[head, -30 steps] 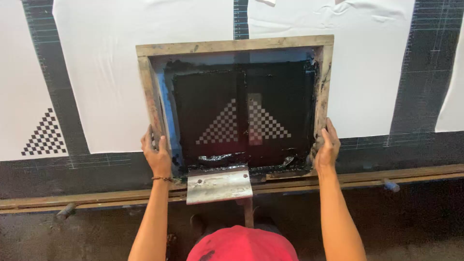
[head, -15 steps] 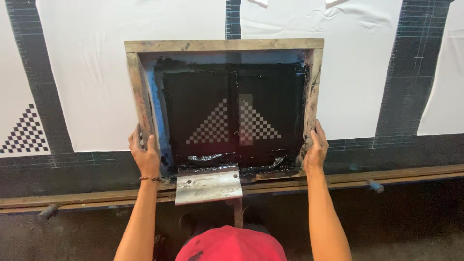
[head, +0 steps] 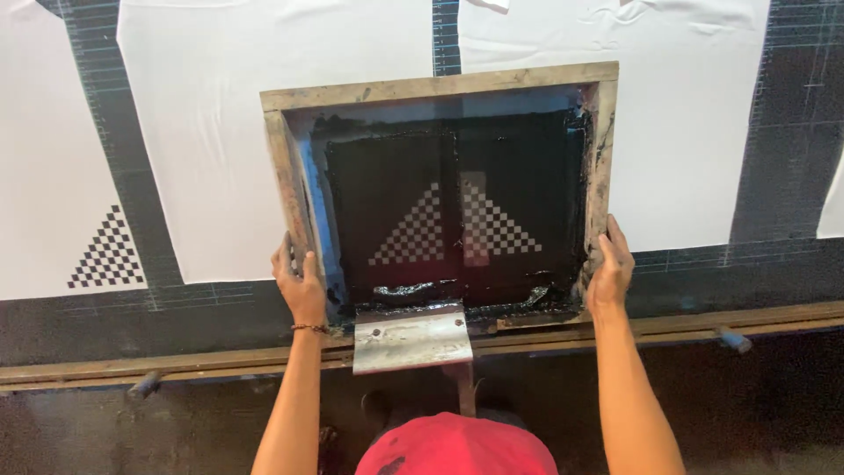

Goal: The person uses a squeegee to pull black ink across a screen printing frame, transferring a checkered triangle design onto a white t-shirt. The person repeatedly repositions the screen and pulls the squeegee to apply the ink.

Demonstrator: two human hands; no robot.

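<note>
A wooden printing frame point(head: 440, 86) with a black inked mesh point(head: 387, 193) lies over the dark gap between two white cloths. The mesh shows a pale checkered triangle stencil point(head: 457, 230), and wet black ink point(head: 409, 288) pools along its near edge. My left hand point(head: 299, 286) grips the frame's left side rail near the bottom corner. My right hand point(head: 608, 268) grips the right side rail at the same height. A grey metal plate point(head: 411, 339) sticks out from the frame's near edge, between my arms.
White cloths point(head: 202, 132) point(head: 694, 114) lie side by side on a long dark table point(head: 220, 321). The cloth at far left carries a printed black checkered triangle point(head: 107, 251). A wooden rail point(head: 176, 361) with small stops point(head: 731, 339) runs along the near edge. A red cap point(head: 457, 449) shows at the bottom.
The view swayed left and then back to the right. Both hands keep the same hold on the frame, which stays over the gap between the two cloths.
</note>
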